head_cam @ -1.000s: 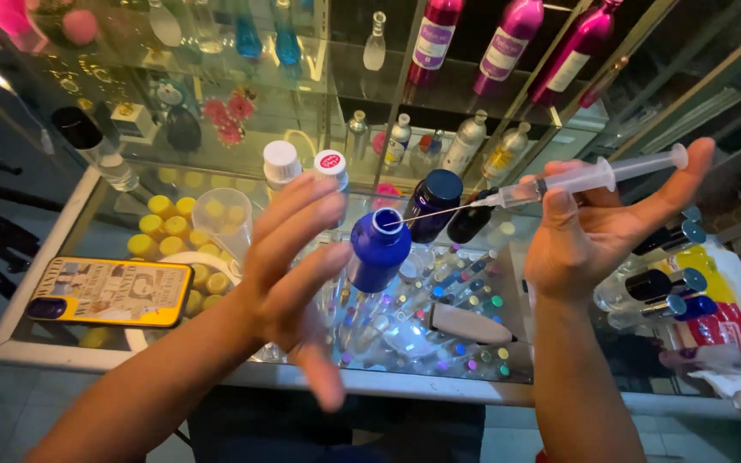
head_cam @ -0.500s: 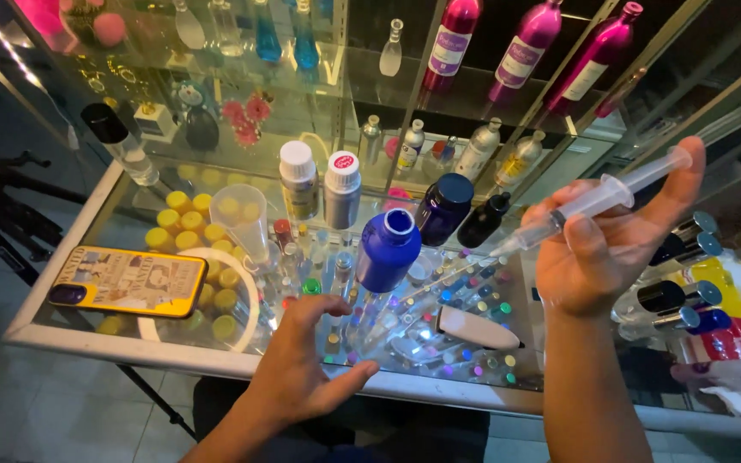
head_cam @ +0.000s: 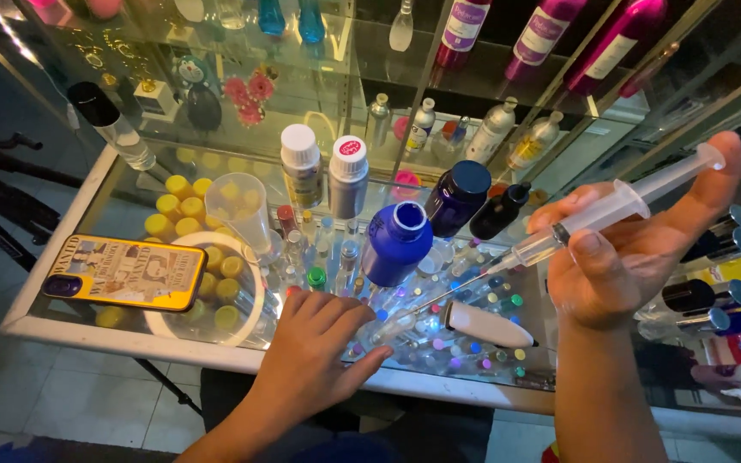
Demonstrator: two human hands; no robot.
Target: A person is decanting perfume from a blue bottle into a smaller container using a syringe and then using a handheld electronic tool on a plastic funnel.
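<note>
Syringe [head_cam: 598, 214], clear plastic with a long thin needle, sits in the right hand [head_cam: 636, 257], fingers pinched round the barrel and thumb on the plunger end, right of the open blue bottle [head_cam: 396, 244] at the centre of the glass counter [head_cam: 79, 330]; keep the needle tip angled down and away from the left hand [head_cam: 315, 343], which rests spread and flat on the near glass, gripping nothing; versus half a second ago, that hand has moved from hovering to resting, and the needle points lower.
</note>
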